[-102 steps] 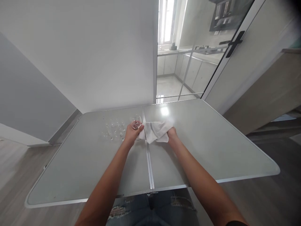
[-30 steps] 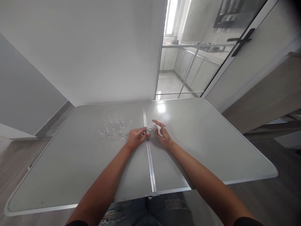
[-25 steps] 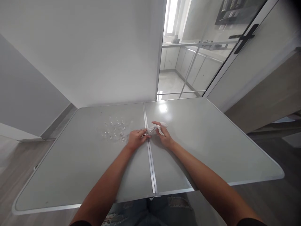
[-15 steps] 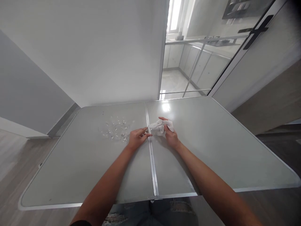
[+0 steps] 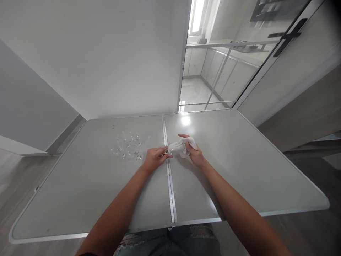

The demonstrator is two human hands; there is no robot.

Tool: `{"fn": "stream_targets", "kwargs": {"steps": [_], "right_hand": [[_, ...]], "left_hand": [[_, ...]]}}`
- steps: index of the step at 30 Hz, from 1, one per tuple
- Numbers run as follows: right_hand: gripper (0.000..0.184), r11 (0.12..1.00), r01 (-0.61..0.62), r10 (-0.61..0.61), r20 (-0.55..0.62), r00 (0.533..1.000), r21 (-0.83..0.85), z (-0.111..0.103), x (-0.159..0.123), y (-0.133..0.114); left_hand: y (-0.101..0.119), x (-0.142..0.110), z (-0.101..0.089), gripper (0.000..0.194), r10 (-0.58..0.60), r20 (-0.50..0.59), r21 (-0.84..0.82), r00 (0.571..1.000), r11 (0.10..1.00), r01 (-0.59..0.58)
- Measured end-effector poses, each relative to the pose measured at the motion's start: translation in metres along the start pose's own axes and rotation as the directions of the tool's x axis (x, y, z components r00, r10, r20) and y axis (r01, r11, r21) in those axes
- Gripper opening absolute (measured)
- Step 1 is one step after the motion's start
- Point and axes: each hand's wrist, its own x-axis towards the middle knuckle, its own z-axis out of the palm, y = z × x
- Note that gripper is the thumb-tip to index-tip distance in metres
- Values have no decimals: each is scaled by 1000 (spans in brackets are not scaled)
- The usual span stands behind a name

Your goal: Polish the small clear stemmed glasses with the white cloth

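Note:
My left hand [image 5: 154, 158] is closed on one end of a clear drinking glass [image 5: 171, 148], which lies on its side just above the table's middle seam. A white cloth [image 5: 190, 142] is bunched at the glass's other end and seems to be partly inside it. Gripping the cloth is my right hand [image 5: 195, 155], its thumb on the near side and a finger stretched out along the far side. The exact shape of the held glass is partly hidden by fingers and cloth. Left of my hands stands a cluster of several clear glass pieces [image 5: 130, 146], hard to tell apart.
The pale folding table [image 5: 87, 185] has a metal edge and a metal seam [image 5: 172, 199] down its middle. A white wall [image 5: 106, 64] rises behind it. At the back right is a glazed door with a black handle [image 5: 290, 37].
Earlier the cloth hung spread between both hands and the glass was upright in my left. Now the glass is tipped sideways with the cloth bunched at it; lately my right hand has shifted slightly rightward.

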Motion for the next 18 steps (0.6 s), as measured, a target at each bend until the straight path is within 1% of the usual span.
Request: {"fn": "stream_targets", "kwargs": {"steps": [1,3,4,5,6,8,10,12,14,15,16,18], "right_hand": [[50,997,51,-49,28,998,-63,-1,0,0],[51,970,150,-126,133,983,-191,0,1,-1],[52,958,174,-133,182,974,-228,1,2,-2],[52,956,172,-125,202,972,-239,2,3,-3],[50,962,147,-105,185,977,-229,4,4,-4],[45,987,48,-30,118,993,-154,6,4,-6],[46,998,-63,65,70,995,-27,7,3,-7],[50,988,-120,118,30,993,97,7,0,-6],[54,986,-92,97,-28,995,138,7,-4,-6],[55,993,-55,60,-47,997,105,8,-5,-6],[57,999,-11,13,-42,999,45,9,-6,-6],[60,994,65,-62,36,997,-93,10,-6,-7]], "left_hand": [[0,0,1,35,-2,-10,10,1000,1000,2],[-1,0,2,34,-6,-34,47,999,999,7],[-1,0,2,34,-11,-44,68,999,998,14],[-2,-1,3,34,-21,-54,84,998,996,26],[-2,-1,3,34,-37,-59,92,998,995,42],[-1,-2,3,33,-64,-51,71,997,995,67],[0,-2,3,31,-69,-28,20,997,997,70],[1,-1,2,30,-60,-20,-29,998,998,59],[2,-1,2,31,-52,-36,-44,998,998,50],[2,0,2,32,-46,-46,-36,998,998,44],[2,0,2,33,-36,-56,-16,998,999,36],[2,-1,2,34,-8,-60,42,998,999,10]]}}
